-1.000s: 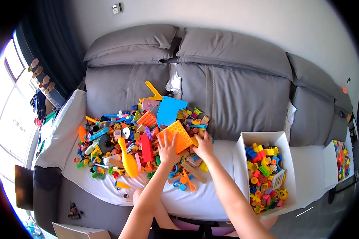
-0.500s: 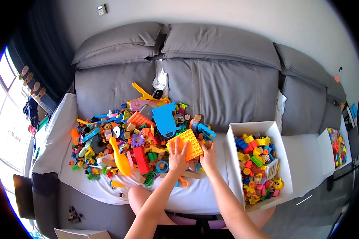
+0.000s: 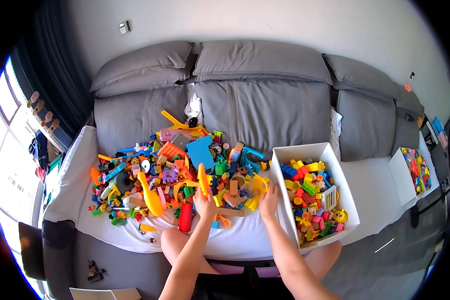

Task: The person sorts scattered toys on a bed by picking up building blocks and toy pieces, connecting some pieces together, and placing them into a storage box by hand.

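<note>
My left hand (image 3: 205, 204) grips an orange-yellow studded building plate (image 3: 203, 179), turned nearly edge-on above the toy pile. At the pile's right side, my right hand (image 3: 269, 204) has its fingers closed at the edge of a yellow toy piece (image 3: 258, 185), whose exact kind I cannot make out. Wooden blocks (image 3: 233, 188) lie between the two hands. Close to my left wrist is a red studded brick (image 3: 185, 217). Farther left lies a yellow bowling pin (image 3: 151, 197), and a blue plate (image 3: 200, 153) rests on the pile behind my left hand.
A white box (image 3: 352, 215) of mixed toy bricks stands right of my right hand. Another white box (image 3: 402, 175) with colourful pieces sits at the far right. The grey sofa backrest (image 3: 265, 110) rises behind the pile. An orange-handled piece (image 3: 224, 220) lies near the front.
The plate has gone from both hands to my left hand alone, moved left and tipped on edge. My right hand has shifted right to the yellow piece. The red brick has moved toward me.
</note>
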A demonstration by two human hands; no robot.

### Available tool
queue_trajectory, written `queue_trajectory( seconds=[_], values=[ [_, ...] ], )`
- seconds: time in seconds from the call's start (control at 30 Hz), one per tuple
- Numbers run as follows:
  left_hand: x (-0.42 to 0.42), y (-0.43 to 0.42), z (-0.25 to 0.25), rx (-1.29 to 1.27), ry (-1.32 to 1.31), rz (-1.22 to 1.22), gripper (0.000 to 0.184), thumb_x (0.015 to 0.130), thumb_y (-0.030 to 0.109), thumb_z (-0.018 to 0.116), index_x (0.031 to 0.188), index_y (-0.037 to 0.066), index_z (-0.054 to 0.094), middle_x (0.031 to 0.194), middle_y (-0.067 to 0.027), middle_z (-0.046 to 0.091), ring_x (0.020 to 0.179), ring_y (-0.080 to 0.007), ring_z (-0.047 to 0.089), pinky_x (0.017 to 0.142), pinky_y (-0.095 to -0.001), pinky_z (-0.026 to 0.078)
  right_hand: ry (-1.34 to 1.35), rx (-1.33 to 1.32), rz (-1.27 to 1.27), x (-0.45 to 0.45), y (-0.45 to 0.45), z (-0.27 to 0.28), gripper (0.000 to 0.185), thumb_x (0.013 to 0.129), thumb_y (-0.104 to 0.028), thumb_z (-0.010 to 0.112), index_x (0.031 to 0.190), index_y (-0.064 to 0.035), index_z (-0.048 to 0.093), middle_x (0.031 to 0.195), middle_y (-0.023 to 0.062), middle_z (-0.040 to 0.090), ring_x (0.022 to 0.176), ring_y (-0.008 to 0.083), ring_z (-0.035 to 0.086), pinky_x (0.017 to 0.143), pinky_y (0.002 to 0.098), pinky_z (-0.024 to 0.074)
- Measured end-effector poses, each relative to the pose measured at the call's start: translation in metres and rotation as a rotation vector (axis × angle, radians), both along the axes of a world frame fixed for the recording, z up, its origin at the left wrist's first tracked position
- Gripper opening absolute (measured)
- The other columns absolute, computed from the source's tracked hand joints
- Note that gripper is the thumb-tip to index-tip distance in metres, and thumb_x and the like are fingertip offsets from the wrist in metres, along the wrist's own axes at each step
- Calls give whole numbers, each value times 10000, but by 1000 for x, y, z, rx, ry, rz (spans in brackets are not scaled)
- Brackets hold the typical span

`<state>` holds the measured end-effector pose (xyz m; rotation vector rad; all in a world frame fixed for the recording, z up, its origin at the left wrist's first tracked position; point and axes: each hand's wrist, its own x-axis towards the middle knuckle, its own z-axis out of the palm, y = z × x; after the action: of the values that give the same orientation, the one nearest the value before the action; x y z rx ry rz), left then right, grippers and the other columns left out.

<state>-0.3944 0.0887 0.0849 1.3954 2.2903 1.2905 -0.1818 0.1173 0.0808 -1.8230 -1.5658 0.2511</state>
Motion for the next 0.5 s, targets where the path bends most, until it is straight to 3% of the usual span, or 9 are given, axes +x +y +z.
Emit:
queue_trajectory(
  seconds=[0.07,0.17,0.2,0.23,0.27,0.33,0.4,0.43,0.5],
  values=[
    [-6,-2,-27,175,-383,49,419,901,269,495,1254,55,422,1082,-149,567,958,-300,528,845,-379,421,47,173,5,-4,-5,3,551,800,-7,517,1320,-55,342,1292,246,394,1109,391,476,914,398,419],
    [20,-13,1,566,-954,58,409,916,209,495,1265,37,369,1114,-112,542,1009,-223,516,875,-331,410,178,230,35,-7,-21,15,567,803,4,506,1328,-1,289,1303,249,374,1155,385,437,936,381,403],
    [30,-13,4,574,-956,69,413,917,193,495,1270,37,350,1127,-106,530,1015,-208,512,878,-319,409,230,216,47,-7,-26,20,570,805,5,501,1326,24,272,1301,251,371,1164,383,426,938,377,401],
    [41,-11,7,584,-960,76,418,918,177,496,1276,37,332,1139,-100,518,1020,-194,508,881,-308,408,456,155,49,-11,-32,35,551,825,15,477,1335,-4,270,1233,233,448,1020,332,558,831,356,476],
    [53,-9,10,591,-966,81,424,919,161,496,1281,37,314,1151,-94,506,1025,-179,504,885,-297,407,784,-24,91,-7,-44,51,538,847,23,440,1349,-33,256,1118,195,533,736,251,648,644,309,525],
    [84,-1,21,536,-1099,3,438,907,167,520,1275,42,317,1189,-107,486,1015,-185,522,866,-289,429,967,77,109,-1,-57,61,542,854,32,411,1360,-64,242,1017,152,571,520,180,616,504,259,506],
    [123,13,33,488,-1305,-99,434,907,171,521,1274,48,324,1197,-106,486,1038,-186,523,873,-293,434,1096,110,120,15,-74,82,480,873,14,383,1330,-80,268,1033,141,542,556,174,619,547,255,530],
    [143,17,48,329,-1105,-90,419,914,174,508,1276,60,330,1211,-102,487,1068,-193,519,879,-295,440,1172,106,66,26,-81,94,468,878,-1,389,1324,-84,276,1025,137,546,564,169,620,553,261,531],
    [187,26,78,338,-1444,-374,406,921,186,499,1279,83,339,1218,-83,488,1105,-207,508,893,-303,438,1282,108,-36,50,-92,108,464,890,-33,411,1328,-94,272,1046,126,547,634,171,626,607,273,531]
  ],
)
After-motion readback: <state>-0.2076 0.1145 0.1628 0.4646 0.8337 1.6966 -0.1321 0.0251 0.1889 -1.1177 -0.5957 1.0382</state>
